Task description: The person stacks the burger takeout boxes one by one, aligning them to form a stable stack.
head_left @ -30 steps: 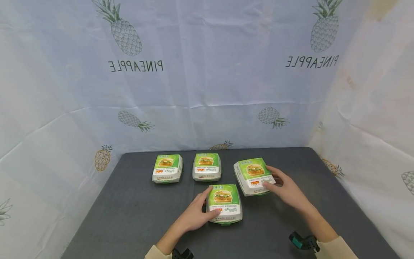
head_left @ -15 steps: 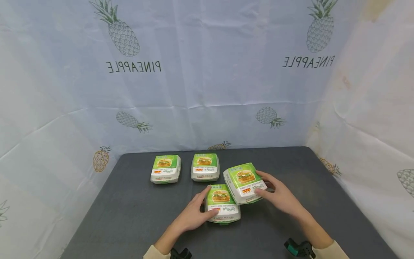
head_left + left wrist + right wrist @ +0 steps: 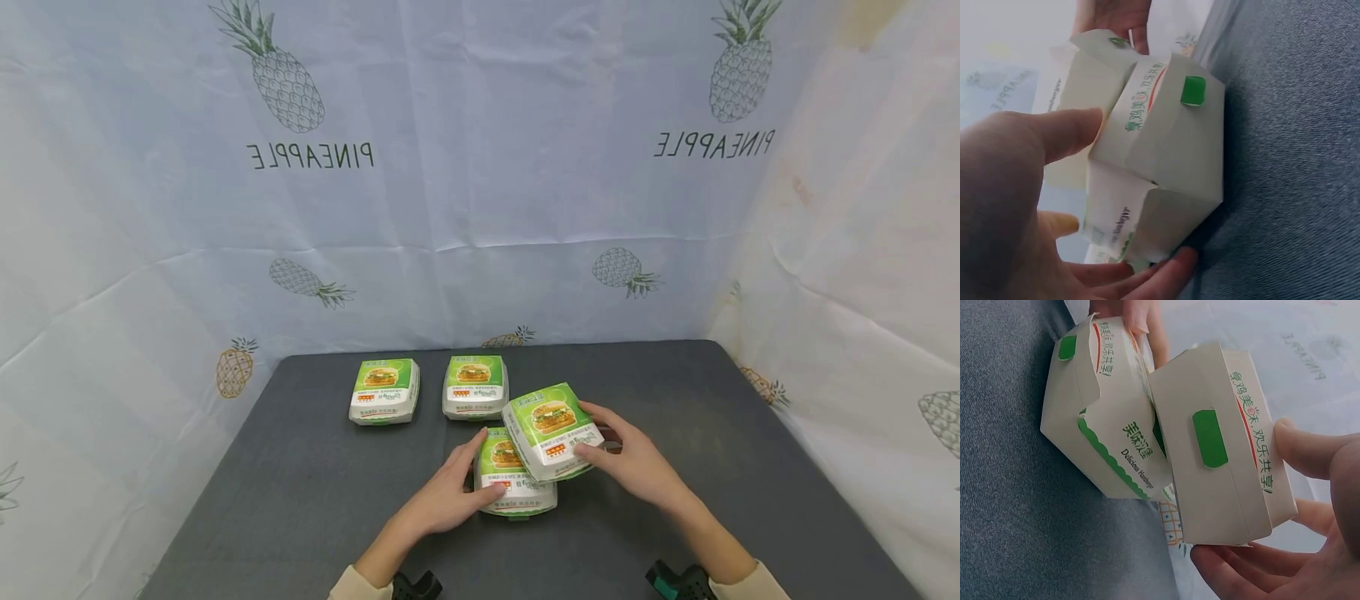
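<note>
Upper box, right hand gripping, shifted toward the left hand, which grips the lower box. Probably light, crushable card; hold by side walls.

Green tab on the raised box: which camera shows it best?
Right wrist: the raised box is close, its green tab large and whole. Left wrist shows the tab small and slanted; head, at most a green sliver.

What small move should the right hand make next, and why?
Probably ease the upper box left and slightly toward the person, squarer over the lower box. The right hand holds it raised and tilted, covering only part of the lower one in the head view, while the left hand grips that one.
</note>
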`<state>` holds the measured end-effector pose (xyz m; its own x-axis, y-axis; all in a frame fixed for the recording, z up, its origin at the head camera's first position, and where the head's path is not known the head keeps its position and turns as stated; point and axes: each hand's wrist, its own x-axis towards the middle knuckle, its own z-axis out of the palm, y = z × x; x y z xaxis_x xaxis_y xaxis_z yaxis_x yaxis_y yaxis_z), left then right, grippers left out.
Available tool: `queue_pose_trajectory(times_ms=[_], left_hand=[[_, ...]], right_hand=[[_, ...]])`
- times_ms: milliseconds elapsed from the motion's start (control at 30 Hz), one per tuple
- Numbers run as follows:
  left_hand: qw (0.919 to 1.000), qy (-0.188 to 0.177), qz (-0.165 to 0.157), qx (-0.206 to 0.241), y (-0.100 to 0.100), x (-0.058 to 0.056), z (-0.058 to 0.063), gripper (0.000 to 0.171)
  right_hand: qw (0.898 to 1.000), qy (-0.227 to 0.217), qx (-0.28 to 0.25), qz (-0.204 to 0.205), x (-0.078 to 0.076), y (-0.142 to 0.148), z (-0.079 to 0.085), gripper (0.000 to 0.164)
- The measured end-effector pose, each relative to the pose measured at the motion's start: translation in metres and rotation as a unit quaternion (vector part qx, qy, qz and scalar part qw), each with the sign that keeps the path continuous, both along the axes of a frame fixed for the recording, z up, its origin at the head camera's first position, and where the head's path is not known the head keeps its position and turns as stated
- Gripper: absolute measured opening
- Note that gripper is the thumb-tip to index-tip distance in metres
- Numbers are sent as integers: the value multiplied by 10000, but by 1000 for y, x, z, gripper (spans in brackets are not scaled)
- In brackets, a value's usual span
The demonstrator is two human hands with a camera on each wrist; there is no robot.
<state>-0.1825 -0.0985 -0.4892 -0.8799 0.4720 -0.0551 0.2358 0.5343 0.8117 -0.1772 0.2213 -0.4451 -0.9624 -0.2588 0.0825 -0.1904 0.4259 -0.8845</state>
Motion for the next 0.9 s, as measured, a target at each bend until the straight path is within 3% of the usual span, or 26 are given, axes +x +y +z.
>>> queue_pose_trajectory(times_ms=[100,233,367,600,900], left_hand=[[9996,222,56,-164,-1,0,2,89],[9948,846,409,-394,3,2,9,84],[9910,1180,589,-222,15,6,17,83],[9929,1084,462,140,37,11,24,90],[9934,900,677,197,43,12,30,103]], right_hand=[[10000,16,34,-71,0,-2,1,73],[9999,42,84,-128,1,-4,1,74],[9996,85,154,-207,1,-7,2,74],[9990,101,233,-361,3,-10,3,74],[9993,100,23,-360,9,-18,4,75]])
